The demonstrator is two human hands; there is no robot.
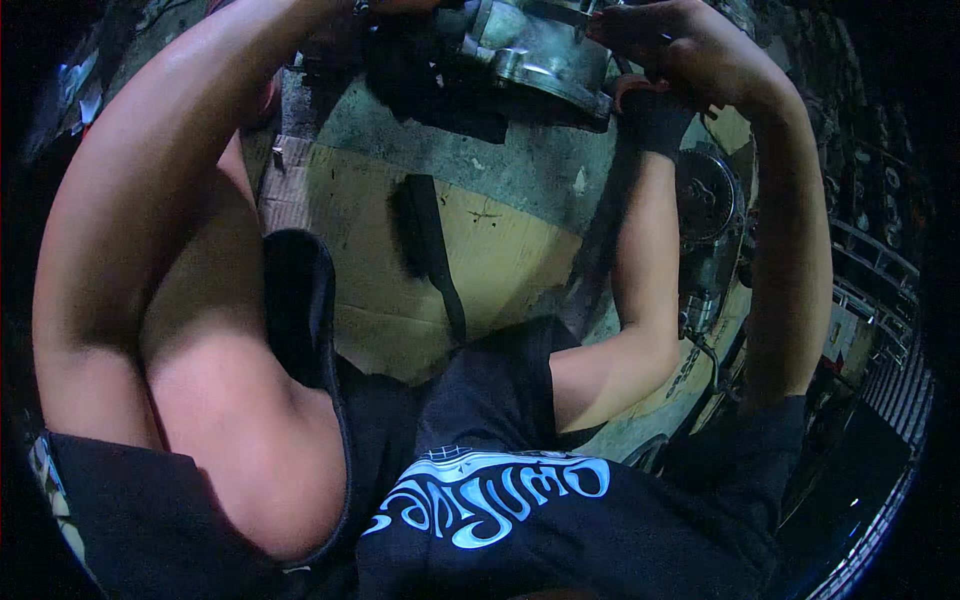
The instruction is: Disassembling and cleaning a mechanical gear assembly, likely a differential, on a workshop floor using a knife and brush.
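Observation:
A worn metal machine housing (540,70) with a round flanged face sits at the top centre, above a dark mass. My left hand (405,6) reaches to its left side and is mostly cut off by the top edge, so its fingers are hidden. On the housing's right, my right hand (670,45) is in shadow with fingers bent against that side; what they grip is unclear. My forearms arch up either side of my bent bare legs.
Cardboard (510,250) lies on stained concrete between my legs, with a long black object (435,260) on it. A dark toothed round part (705,195) lies beyond my right shin. Assorted metal parts and racks (870,250) crowd the right side.

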